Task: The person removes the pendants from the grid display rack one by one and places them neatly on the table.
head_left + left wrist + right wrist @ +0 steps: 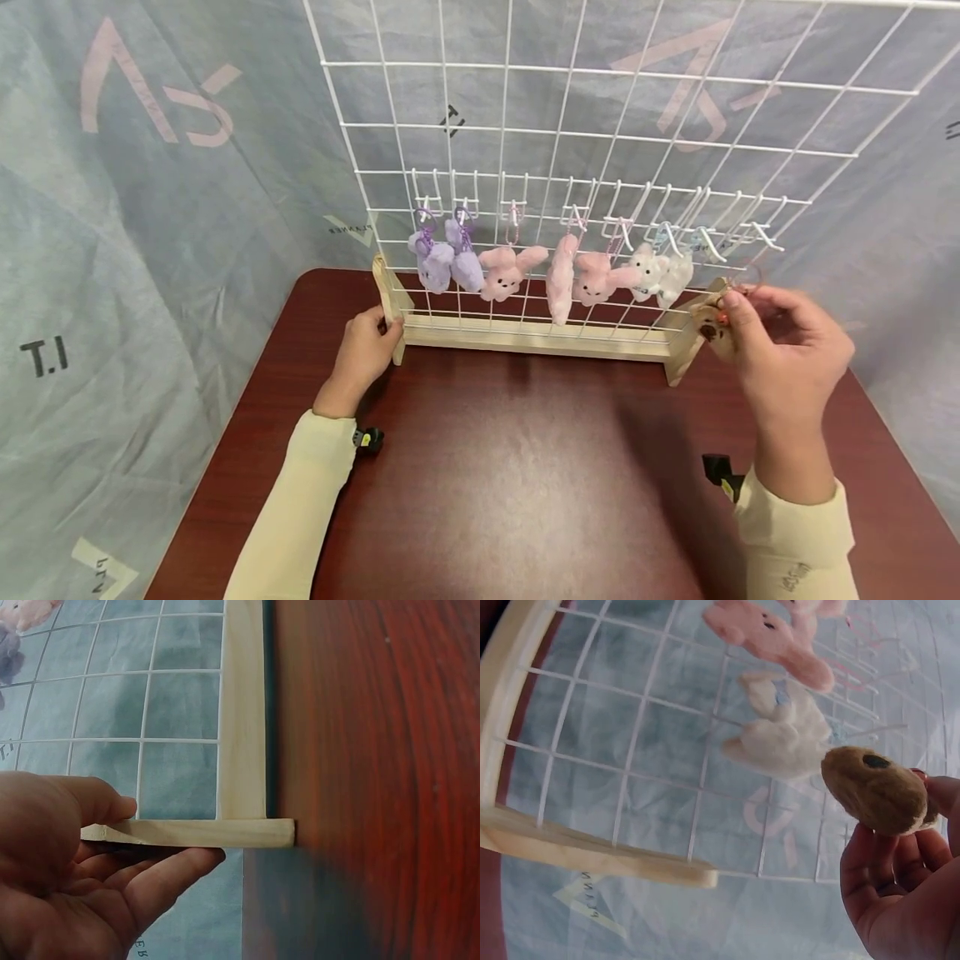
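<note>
A white wire grid rack (600, 129) stands in a wooden base, with plush keychains hanging from its hooks. My left hand (367, 354) grips the left wooden end piece (390, 304), thumb on one side and fingers on the other in the left wrist view. Between the thumb and fingers of my right hand (795, 350) is a small brown plush keychain (874, 787), near the rack's right end. A loop (750, 275) shows above those fingers. The bare hook (767, 237) at the far right lies close above the right hand.
From left to right hang purple plushes (435, 271), pink plushes (504, 275) and white plushes (647, 271). The rack's right wooden end piece (681, 350) stands on the reddish-brown table (510, 467). Grey printed fabric (172, 217) hangs behind and at the sides.
</note>
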`<control>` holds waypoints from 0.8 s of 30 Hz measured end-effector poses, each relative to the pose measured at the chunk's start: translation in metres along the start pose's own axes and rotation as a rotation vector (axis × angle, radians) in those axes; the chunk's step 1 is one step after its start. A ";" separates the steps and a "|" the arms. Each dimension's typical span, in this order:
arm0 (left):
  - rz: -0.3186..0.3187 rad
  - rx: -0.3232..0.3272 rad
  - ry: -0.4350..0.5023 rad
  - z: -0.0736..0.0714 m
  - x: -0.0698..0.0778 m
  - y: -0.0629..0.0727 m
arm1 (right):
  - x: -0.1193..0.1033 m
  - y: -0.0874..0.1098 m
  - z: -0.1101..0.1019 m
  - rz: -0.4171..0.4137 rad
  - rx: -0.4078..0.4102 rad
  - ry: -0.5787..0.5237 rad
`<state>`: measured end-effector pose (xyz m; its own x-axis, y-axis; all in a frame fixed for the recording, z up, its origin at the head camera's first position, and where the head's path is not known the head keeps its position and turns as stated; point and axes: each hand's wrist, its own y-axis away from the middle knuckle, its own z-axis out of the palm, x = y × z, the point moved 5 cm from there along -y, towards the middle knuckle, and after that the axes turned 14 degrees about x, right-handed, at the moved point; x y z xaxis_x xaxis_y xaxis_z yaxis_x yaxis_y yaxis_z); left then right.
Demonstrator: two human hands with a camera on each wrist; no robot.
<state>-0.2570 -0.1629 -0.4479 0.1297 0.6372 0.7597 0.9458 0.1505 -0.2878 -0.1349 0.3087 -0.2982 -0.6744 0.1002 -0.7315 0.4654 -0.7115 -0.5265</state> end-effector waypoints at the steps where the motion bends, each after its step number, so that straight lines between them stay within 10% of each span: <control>1: 0.000 -0.001 -0.001 0.000 0.000 0.000 | 0.002 0.003 0.000 -0.002 -0.021 0.034; 10: 0.016 -0.006 0.002 0.002 0.001 0.000 | 0.026 0.021 -0.007 -0.030 -0.181 0.452; 24: 0.003 -0.004 0.001 0.004 -0.001 -0.001 | 0.054 0.041 -0.024 0.039 -0.372 0.631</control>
<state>-0.2594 -0.1610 -0.4509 0.1326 0.6367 0.7596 0.9467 0.1456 -0.2872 -0.1388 0.3017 -0.3691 -0.2468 0.5408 -0.8041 0.7218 -0.4511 -0.5249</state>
